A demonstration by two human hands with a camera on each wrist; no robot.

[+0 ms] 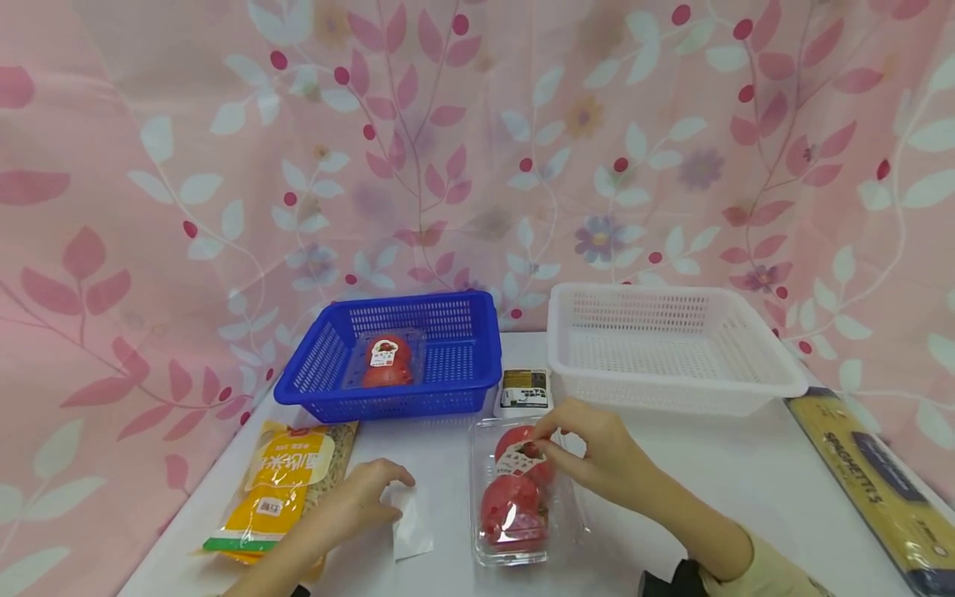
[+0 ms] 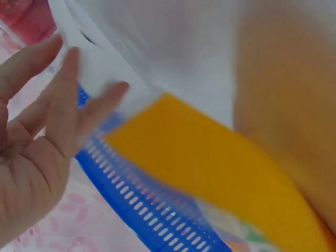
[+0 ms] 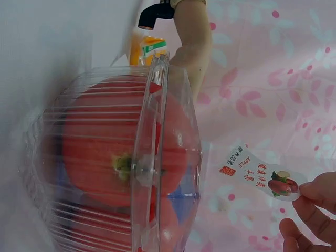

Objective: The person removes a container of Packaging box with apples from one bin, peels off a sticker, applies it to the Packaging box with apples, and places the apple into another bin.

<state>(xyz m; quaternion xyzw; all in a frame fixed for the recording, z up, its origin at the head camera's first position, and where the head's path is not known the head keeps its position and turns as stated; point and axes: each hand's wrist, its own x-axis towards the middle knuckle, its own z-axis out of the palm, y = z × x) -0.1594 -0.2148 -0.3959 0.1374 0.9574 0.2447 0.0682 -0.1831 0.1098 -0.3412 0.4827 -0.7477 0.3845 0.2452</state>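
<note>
A clear plastic box of tomatoes (image 1: 511, 518) lies on the table in front of me, its lid closed. My right hand (image 1: 600, 452) pinches one end of a printed sticker (image 1: 520, 458) between thumb and forefinger. In the right wrist view, the sticker (image 3: 260, 173) hangs apart from the box (image 3: 126, 142), with red writing and a fruit picture. My left hand (image 1: 361, 502) has its fingers spread and loosely bent. Its fingertips are right at a white slip of paper (image 1: 413, 531) on the table, and nothing shows between them in the left wrist view.
At the back left, a blue basket (image 1: 403, 406) holds another box of tomatoes (image 1: 388, 362). A white basket (image 1: 671, 385) stands at the back right. Between them lies a small printed packet (image 1: 524, 390). A yellow grain bag (image 1: 283, 477) is at the left, a spaghetti pack (image 1: 873, 481) at the right edge.
</note>
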